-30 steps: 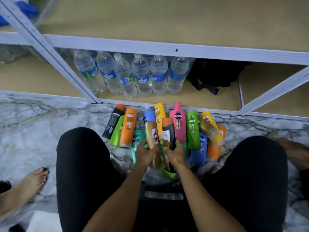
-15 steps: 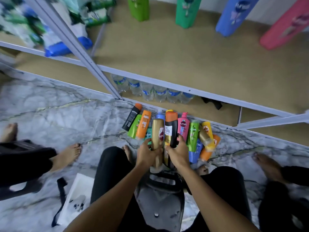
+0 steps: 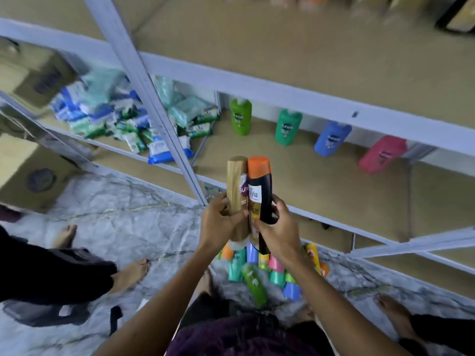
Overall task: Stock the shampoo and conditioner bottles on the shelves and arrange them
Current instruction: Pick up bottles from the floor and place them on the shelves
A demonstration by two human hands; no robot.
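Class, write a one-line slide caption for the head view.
Left hand grips a gold bottle, right hand a black orange-capped bottle, before the beige shelf.

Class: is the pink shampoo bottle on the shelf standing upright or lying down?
Upright: the pink shampoo bottle stands on its base on the shelf, last in a row of four.

Right hand's [image 3: 279, 231] curled fingers [image 3: 276, 201] cover the lower label of the black orange-capped bottle [image 3: 260, 186]. Below both wrists, the heap of coloured plastic bottles [image 3: 253, 281] on the floor is half hidden and blurred. Above the fingers, dark bottles [image 3: 456, 15] on the top shelf are cut off and smeared.
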